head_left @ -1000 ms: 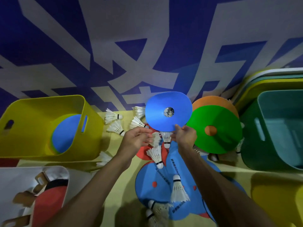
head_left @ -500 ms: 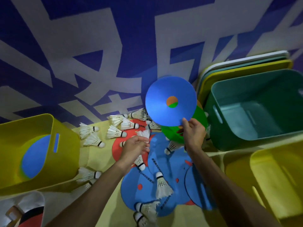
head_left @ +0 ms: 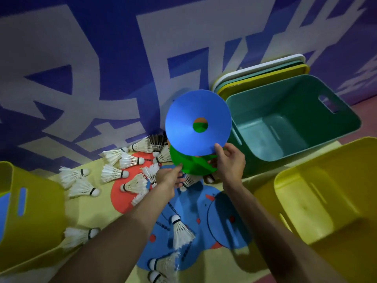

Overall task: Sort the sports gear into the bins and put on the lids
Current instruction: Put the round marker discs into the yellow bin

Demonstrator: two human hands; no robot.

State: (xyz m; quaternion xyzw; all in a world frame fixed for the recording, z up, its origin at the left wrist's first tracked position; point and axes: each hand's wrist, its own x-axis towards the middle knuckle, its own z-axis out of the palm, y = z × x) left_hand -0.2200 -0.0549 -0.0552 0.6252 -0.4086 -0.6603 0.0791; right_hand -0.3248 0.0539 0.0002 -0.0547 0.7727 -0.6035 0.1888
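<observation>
Far left | yellow bin [head_left: 40, 201]: blue disc [head_left: 2, 217] | right hand [head_left: 230, 162] pinches raised disc [head_left: 183, 123]

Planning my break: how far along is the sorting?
Done: one blue item in the yellow plastic bin at left. In hand: right hand pinches a flat blue holed disc; left hand reaches a green disc. Left: scattered white feather shuttlecocks, teal bin empty, lids stacked unused.

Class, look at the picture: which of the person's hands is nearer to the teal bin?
Right. The right hand, pinching the blue disc, is just left of the teal bin; the left hand is farther left, at the green disc.
</observation>
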